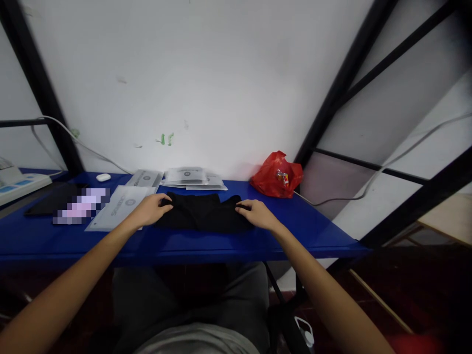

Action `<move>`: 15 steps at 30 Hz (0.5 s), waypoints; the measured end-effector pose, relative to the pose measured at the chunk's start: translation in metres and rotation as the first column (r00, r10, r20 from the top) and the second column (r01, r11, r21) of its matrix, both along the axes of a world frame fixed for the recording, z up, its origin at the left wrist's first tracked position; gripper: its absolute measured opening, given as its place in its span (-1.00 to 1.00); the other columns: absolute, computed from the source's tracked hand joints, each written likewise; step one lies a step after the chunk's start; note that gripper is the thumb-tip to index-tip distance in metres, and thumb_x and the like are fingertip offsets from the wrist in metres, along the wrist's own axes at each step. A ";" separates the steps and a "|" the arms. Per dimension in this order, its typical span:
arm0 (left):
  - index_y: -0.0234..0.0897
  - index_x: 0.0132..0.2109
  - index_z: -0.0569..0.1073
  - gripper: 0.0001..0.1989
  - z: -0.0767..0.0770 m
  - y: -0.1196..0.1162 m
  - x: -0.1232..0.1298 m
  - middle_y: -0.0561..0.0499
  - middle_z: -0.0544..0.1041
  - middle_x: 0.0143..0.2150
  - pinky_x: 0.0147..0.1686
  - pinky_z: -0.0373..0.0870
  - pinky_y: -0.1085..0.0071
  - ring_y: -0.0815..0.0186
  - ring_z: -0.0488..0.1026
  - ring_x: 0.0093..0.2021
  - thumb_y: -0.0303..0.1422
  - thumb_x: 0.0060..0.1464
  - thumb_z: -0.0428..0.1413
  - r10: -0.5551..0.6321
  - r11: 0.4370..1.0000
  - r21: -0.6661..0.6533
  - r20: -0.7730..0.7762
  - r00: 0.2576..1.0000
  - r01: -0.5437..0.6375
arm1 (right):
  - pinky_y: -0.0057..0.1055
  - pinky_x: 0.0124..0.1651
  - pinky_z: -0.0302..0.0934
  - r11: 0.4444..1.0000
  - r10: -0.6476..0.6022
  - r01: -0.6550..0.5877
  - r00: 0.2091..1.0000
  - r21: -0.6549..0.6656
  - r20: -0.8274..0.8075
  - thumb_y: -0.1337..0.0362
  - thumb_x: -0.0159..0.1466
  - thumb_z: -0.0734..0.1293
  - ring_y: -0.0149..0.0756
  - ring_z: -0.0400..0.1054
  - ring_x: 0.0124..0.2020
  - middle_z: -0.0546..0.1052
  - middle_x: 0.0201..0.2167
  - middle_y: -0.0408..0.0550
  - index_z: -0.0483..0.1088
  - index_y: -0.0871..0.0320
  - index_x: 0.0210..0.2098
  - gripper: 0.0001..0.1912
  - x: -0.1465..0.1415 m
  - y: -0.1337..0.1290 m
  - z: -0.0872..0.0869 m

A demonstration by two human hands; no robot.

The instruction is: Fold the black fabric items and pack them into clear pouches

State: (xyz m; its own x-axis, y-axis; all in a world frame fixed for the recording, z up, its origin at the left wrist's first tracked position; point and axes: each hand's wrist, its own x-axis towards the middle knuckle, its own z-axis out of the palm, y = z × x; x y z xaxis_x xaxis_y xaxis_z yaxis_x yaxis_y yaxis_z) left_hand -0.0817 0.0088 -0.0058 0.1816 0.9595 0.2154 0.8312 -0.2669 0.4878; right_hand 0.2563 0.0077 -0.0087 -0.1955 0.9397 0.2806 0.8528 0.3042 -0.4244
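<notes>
A folded black garment [201,212] lies flat on the blue table [206,246] in front of me; its exact kind does not show. At its left end, my left hand [152,209] pinches the edge between thumb and fingers. The right end is gripped the same way by my right hand [256,212]. Partly under my left hand is a frosted plastic bag [121,206] with a printed logo. Behind the garment lie several more flat bags [186,175] of this sort.
A red plastic bag [276,177] stands at the back right. On the left are a dark tablet-like slab [44,201], a blurred-out phone-shaped item [81,206], a small white case [103,177] and a power strip [24,187]. Black metal posts [332,103] frame the table.
</notes>
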 end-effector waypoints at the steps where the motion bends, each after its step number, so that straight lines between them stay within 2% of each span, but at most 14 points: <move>1: -0.27 -0.11 0.47 -0.72 -0.005 0.006 0.002 -0.08 0.56 -0.21 -0.21 0.37 0.34 0.16 0.49 -0.16 -0.26 0.06 0.04 0.013 1.000 0.007 -0.017 1.000 -0.012 | -0.18 0.02 0.26 0.998 -0.061 0.061 0.998 0.029 0.020 0.19 0.18 0.28 -0.08 0.42 -0.07 0.56 -0.14 0.02 0.50 0.12 -0.24 -0.77 -0.001 0.004 -0.005; 3: -0.30 -0.06 0.44 -0.69 -0.014 0.015 0.006 -0.12 0.55 -0.21 -0.19 0.37 0.31 0.14 0.49 -0.14 -0.27 0.09 0.02 0.052 0.999 0.000 -0.083 0.995 -0.052 | -0.22 -0.06 0.29 0.986 -0.142 0.136 0.988 0.093 0.068 0.20 0.14 0.31 -0.10 0.43 -0.13 0.56 -0.21 0.03 0.46 0.13 -0.30 -0.82 -0.003 0.011 -0.015; 5: -0.34 -0.01 0.41 -0.66 -0.022 0.019 0.009 -0.17 0.53 -0.20 -0.19 0.36 0.25 0.08 0.47 -0.12 -0.28 0.12 -0.01 0.091 0.996 0.006 -0.198 0.976 -0.092 | -0.24 -0.11 0.29 0.978 -0.153 0.132 0.981 0.164 0.122 0.25 0.11 0.34 -0.14 0.42 -0.18 0.54 -0.24 0.01 0.41 0.13 -0.33 -0.87 -0.005 0.014 -0.025; 7: -0.38 0.01 0.39 -0.65 -0.027 0.017 0.013 -0.23 0.49 -0.13 -0.17 0.35 0.19 0.03 0.43 -0.07 -0.30 0.14 -0.03 0.109 0.993 0.073 -0.321 0.941 -0.090 | -0.20 -0.08 0.28 0.967 -0.130 0.088 0.978 0.241 0.163 0.32 0.09 0.34 -0.12 0.38 -0.11 0.51 -0.16 0.05 0.37 0.14 -0.30 -0.85 -0.006 0.014 -0.032; 9: -0.39 0.01 0.39 -0.67 -0.027 0.012 0.015 -0.26 0.43 -0.06 -0.12 0.32 0.17 0.00 0.36 -0.01 -0.35 0.16 -0.06 0.108 0.983 0.182 -0.400 0.910 -0.037 | -0.11 0.02 0.22 0.948 -0.088 0.029 0.981 0.318 0.172 0.37 0.11 0.32 -0.07 0.31 0.03 0.44 0.00 0.13 0.36 0.16 -0.26 -0.82 -0.006 0.010 -0.034; 12: -0.35 0.01 0.39 -0.68 -0.021 -0.002 0.016 -0.20 0.41 -0.02 -0.03 0.26 0.18 0.07 0.33 0.01 -0.38 0.19 -0.12 0.001 0.959 0.261 -0.394 0.919 0.111 | -0.02 0.12 0.13 0.919 0.024 -0.084 0.987 0.386 0.157 0.33 0.20 0.27 -0.06 0.23 0.13 0.36 0.11 0.13 0.40 0.13 -0.25 -0.87 -0.004 -0.001 -0.028; 15: -0.28 0.09 0.35 -0.62 -0.017 -0.015 0.011 -0.13 0.42 0.02 0.01 0.24 0.21 0.13 0.33 0.02 -0.24 0.21 -0.11 -0.198 0.954 0.148 -0.341 0.919 0.261 | 0.03 0.17 0.06 0.939 0.146 -0.199 0.969 0.280 0.199 0.14 0.21 0.30 -0.04 0.19 0.17 0.40 0.08 0.09 0.46 0.10 -0.30 -0.81 0.000 -0.011 -0.019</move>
